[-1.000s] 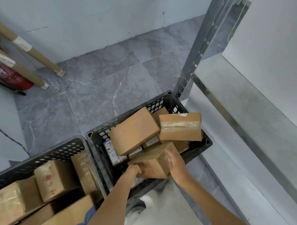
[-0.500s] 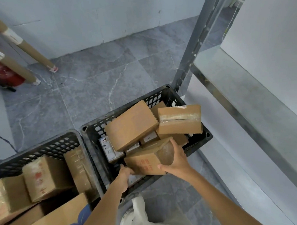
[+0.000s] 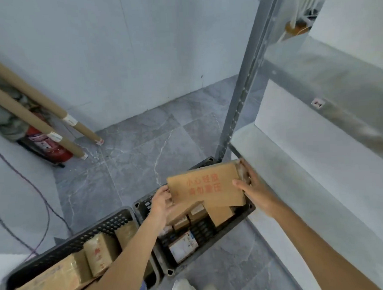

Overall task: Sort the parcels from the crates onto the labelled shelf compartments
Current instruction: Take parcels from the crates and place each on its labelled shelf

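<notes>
We hold the cardboard parcel [image 3: 206,185] between us, our left hand [image 3: 161,203] gripping its left edge, our right hand [image 3: 255,189] clasping its right end, above the crate [image 3: 214,242].

Two crates [image 3: 91,232] [image 3: 142,204], two tubes [image 3: 37,96] [image 3: 31,118]

Held parcel [image 3: 205,188]: is showing red "小心轻放" between left hand [image 3: 161,201] and right hand [image 3: 251,189], with a blurrier line beneath, seemingly "请勿重压".
Shelf tag [image 3: 317,103]: is sitting up-right of the grip, too small to read.
</notes>
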